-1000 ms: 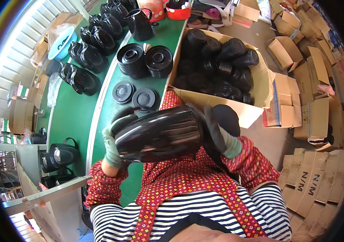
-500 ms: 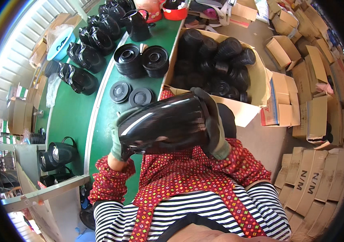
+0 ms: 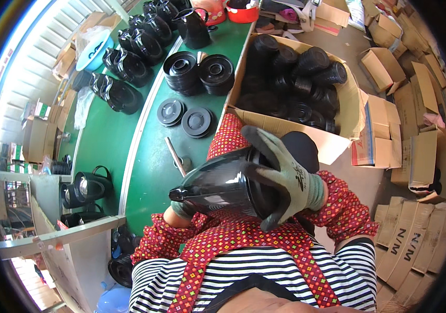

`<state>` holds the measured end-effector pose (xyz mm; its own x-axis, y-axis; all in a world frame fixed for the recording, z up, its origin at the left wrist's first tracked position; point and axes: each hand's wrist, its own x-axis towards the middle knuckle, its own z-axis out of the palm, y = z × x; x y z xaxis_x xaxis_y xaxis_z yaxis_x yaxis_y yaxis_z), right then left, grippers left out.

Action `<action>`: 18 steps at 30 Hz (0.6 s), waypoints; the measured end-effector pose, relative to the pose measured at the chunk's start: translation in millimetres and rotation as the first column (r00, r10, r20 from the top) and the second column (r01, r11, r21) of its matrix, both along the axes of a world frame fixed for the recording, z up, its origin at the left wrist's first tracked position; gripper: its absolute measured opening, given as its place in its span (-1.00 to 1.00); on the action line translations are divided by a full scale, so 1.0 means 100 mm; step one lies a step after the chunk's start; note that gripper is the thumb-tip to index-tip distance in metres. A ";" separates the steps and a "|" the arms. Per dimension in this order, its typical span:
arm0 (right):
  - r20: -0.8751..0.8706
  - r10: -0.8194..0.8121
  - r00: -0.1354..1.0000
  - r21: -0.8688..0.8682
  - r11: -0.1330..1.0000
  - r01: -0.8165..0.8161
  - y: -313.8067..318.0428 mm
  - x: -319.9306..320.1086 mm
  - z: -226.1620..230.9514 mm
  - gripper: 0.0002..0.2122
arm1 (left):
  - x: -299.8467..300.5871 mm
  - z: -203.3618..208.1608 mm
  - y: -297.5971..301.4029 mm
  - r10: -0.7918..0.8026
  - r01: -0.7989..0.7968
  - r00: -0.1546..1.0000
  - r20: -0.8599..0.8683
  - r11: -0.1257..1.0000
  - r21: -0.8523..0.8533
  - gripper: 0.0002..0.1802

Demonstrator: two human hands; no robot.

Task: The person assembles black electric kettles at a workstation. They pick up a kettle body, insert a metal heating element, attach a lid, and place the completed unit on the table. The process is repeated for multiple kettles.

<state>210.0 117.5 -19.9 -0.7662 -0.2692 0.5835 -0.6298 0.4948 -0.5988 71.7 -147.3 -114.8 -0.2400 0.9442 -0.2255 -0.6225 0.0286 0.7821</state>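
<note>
A glossy black jug (image 3: 212, 180) lies on its side in front of my red patterned apron, its spout end to the left and its round base end to the right. My right hand (image 3: 285, 182), in a grey-green glove with dark fingers, is wrapped around the base end, thumb and fingers spread over the rim. At the spout end, my left hand (image 3: 182, 210) holds the jug from below and behind; its fingers are hidden by the jug. Just beyond, a slim metal rod (image 3: 175, 156) stands up from the green table (image 3: 144, 172).
Two flat black discs (image 3: 197, 122) and two stacks of black rings (image 3: 181, 73) sit on the table. Rows of black jugs (image 3: 144, 47) stand behind them. To the right is a cardboard box (image 3: 345, 104) of black parts. Flattened cartons (image 3: 406, 240) lie at the far right.
The jug has tilted and shifted slightly, its spout end lower. My right hand has turned palm-down over the base end. My left hand has slipped beneath the jug. The view has shifted left.
</note>
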 end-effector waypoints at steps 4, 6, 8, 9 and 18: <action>-0.092 -0.031 0.995 -0.068 0.997 0.024 -0.13 -0.02 0.02 -0.18 | 0.10 -0.05 0.09 0.072 -0.065 0.976 -0.204 0.997 0.037 -0.42; -0.108 -0.095 0.990 -0.144 0.986 0.079 -0.14 -0.02 0.01 -0.29 | 0.09 -0.11 0.10 0.135 -0.125 0.954 -0.267 0.991 0.053 -0.42; -0.132 -0.161 0.978 -0.182 0.974 0.136 -0.13 0.00 0.00 -0.32 | 0.05 -0.18 0.08 0.159 -0.168 0.940 -0.302 0.986 -0.002 -0.39; -0.117 -0.209 0.971 -0.269 0.948 0.171 -0.16 -0.03 -0.04 -0.35 | -0.02 -0.26 0.02 0.139 -0.158 0.904 -0.405 0.987 -0.014 -0.38; 0.194 -0.209 0.959 -0.658 0.697 0.285 -0.33 -0.09 -0.81 -0.45 | -0.75 0.16 -0.46 -0.098 -0.380 0.230 -0.968 0.907 -0.182 -0.49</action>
<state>200.6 85.0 -100.7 -0.8102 0.3723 0.4528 -0.4637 0.0656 -0.8836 -3.5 -193.6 -98.6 -0.6163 0.7872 0.0221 0.5467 0.4075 0.7315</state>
